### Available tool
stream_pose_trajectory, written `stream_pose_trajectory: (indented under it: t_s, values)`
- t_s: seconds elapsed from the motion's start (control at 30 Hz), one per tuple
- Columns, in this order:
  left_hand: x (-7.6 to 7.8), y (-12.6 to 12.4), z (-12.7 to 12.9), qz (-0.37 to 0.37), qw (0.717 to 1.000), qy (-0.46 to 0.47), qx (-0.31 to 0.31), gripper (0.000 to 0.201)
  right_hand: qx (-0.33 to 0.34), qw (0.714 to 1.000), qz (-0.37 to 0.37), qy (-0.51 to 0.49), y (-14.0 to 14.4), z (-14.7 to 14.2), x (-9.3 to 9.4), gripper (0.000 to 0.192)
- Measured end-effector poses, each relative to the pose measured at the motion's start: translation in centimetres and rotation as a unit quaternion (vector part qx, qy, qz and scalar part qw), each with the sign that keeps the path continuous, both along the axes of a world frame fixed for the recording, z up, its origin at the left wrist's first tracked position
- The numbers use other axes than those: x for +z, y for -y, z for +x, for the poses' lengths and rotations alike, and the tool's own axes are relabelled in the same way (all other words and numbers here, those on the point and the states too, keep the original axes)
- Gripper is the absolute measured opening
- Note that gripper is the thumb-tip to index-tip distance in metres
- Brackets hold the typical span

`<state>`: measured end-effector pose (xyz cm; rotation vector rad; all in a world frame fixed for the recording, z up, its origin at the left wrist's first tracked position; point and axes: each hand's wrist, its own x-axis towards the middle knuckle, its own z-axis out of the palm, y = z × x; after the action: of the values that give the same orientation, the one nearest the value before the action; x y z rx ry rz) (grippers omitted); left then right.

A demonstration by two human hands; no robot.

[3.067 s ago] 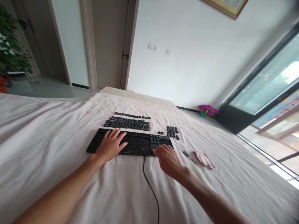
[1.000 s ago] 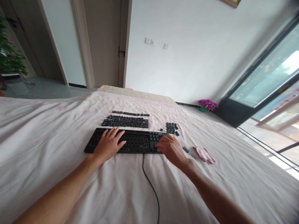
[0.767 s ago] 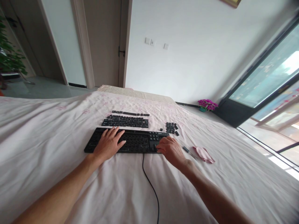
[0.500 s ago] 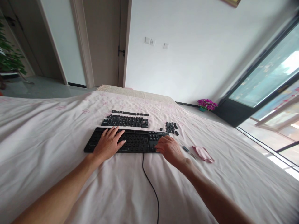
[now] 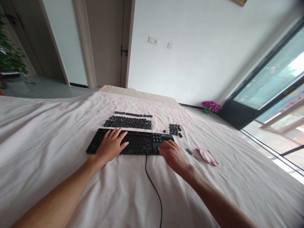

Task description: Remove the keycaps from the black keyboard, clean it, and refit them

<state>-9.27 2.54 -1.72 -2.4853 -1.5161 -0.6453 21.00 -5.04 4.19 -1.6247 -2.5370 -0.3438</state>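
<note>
Keyboard [image 5: 140, 143], L hand [image 5: 111, 146] flat on it, R fingers [image 5: 163, 147] curled on keys

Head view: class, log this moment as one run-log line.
left hand: flat on keyboard | right hand: fingertips at keyboard's right end | loose keycaps: laid out behind | surface: bedsheet

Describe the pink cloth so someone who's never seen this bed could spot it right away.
Find the black keyboard on the pale bedsheet. Just past its right end, beyond the right hand, lies the pink cloth: small, crumpled and soft, unlike the hard black keycaps nearby.
</note>
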Motion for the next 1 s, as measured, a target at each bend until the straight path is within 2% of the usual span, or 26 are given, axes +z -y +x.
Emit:
stream_pose_trajectory:
  t_s: [0.13, 0.3, 0.5, 0.6, 0.73, 0.87, 1.0]
  values:
    - [0.0, 0.0, 0.0, 0.004, 1.0, -0.001, -0.001, 0.049, -0.019, 0.999, 0.028, 0.015, 1.3, -0.4, -0.9, 0.023]
    - [-0.1, 0.0, 0.0, 0.004, 1.0, -0.009, 0.004, 0.049, -0.036, 0.999, 0.02, 0.028, 2.5, -0.5, -1.6, 0.029]
    - [0.1, 0.1, 0.0, 0.006, 1.0, 0.0, -0.001, 0.049, -0.023, 1.0, -0.015, 0.005, 2.3, -0.1, -0.8, 0.036]
    - [0.0, 0.1, 0.0, 0.003, 1.0, 0.006, -0.005, 0.048, -0.017, 0.998, -0.031, -0.046, 0.4, 1.4, -0.1, 0.034]
    - [-0.3, -0.2, 0.0, 0.0, 1.0, 0.001, 0.0, 0.049, -0.096, 0.989, -0.003, -0.11, -4.4, 4.3, 0.5, 0.029]
    - [-0.5, -0.3, 0.0, 0.002, 1.0, -0.005, 0.002, 0.049, -0.185, 0.981, -0.025, -0.062, -9.0, 6.0, 1.0, 0.025]
    - [-0.5, -0.3, 0.0, 0.004, 1.0, -0.008, 0.002, 0.049, -0.204, 0.978, -0.049, -0.008, -11.5, 5.9, 1.0, 0.023]
